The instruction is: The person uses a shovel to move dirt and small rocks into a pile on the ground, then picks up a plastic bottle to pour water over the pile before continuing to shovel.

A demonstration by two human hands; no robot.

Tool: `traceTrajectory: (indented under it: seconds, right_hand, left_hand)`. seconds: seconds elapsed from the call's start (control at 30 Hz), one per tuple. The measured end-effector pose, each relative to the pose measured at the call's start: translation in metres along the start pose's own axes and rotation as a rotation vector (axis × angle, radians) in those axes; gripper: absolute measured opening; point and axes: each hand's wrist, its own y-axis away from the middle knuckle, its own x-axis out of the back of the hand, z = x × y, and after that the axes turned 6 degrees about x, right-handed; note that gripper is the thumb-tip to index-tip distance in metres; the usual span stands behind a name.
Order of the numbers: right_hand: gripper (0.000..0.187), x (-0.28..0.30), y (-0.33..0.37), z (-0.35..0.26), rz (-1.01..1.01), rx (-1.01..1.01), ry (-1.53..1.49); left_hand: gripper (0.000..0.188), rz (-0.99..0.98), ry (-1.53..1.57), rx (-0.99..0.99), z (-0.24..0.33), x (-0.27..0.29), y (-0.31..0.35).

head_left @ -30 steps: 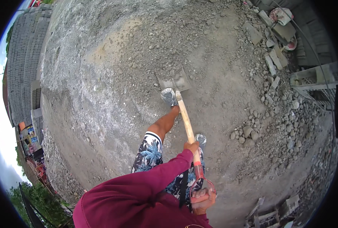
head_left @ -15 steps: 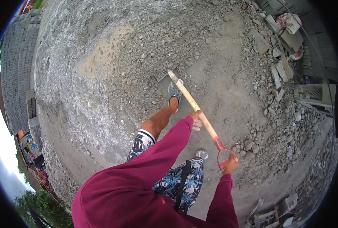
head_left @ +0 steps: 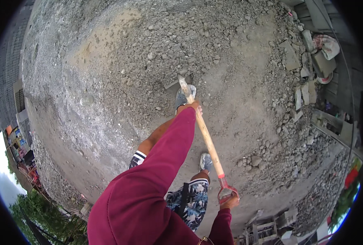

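Observation:
A shovel [head_left: 207, 136] with a pale wooden shaft and a red D-shaped handle slants across the middle of the view. My left hand [head_left: 194, 107] is wrapped round the shaft, low down near the blade. At the other end, my right hand [head_left: 230, 201] grips the red D-handle. The grey metal blade [head_left: 174, 84] sits at the edge of the loose gravel [head_left: 161, 57], just beyond my forward shoe [head_left: 181, 96]; part of it is hidden by the shaft and gravel. My other shoe [head_left: 206, 162] stands farther back, beside the shaft.
Broken slabs [head_left: 302, 96] and a stuffed sack [head_left: 326, 46] lie along the right side by a grey wall. Rubble [head_left: 255, 160] is scattered at right, with wooden scraps [head_left: 267, 230] at lower right. Stacked grey blocks [head_left: 10, 61] rise at far left.
My left hand has slid down the shaft toward the blade. The handle and my right hand have shifted left and nearer to me, while the blade stays by the gravel.

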Motion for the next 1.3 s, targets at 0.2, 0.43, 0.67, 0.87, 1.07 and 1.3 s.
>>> traceTrajectory:
  seconds: [0.2, 0.43, 0.67, 0.87, 1.07, 1.3]
  right_hand:
    - [0.012, 0.094, -0.012, 0.02, -0.13, 0.065, -0.141]
    - [0.017, 0.273, -0.028, 0.064, -0.238, 0.208, -0.195]
    - [0.016, 0.489, -0.107, 0.062, -0.36, 0.162, 0.033]
    - [0.017, 0.532, 0.015, 0.021, -0.413, 0.53, 0.263]
    - [0.018, 0.427, 0.179, 0.093, -0.725, 0.927, 0.608]
    - [0.022, 0.29, 0.374, 0.386, -1.25, 1.144, 0.752]
  left_hand:
    - [0.023, -0.049, 0.061, -0.08, -0.035, 0.006, 0.076]
    - [0.018, -0.038, 0.207, -0.126, -0.15, 0.037, 0.219]
    - [0.018, -0.241, 0.446, 0.034, -0.281, 0.086, 0.324]
    - [0.017, -0.594, 0.99, 0.086, -0.377, 0.171, 0.352]
    - [0.017, -0.325, 1.328, 0.042, -0.44, 0.426, 0.312]
    - [0.022, 0.407, 1.735, -0.401, -0.606, 0.932, 0.318]
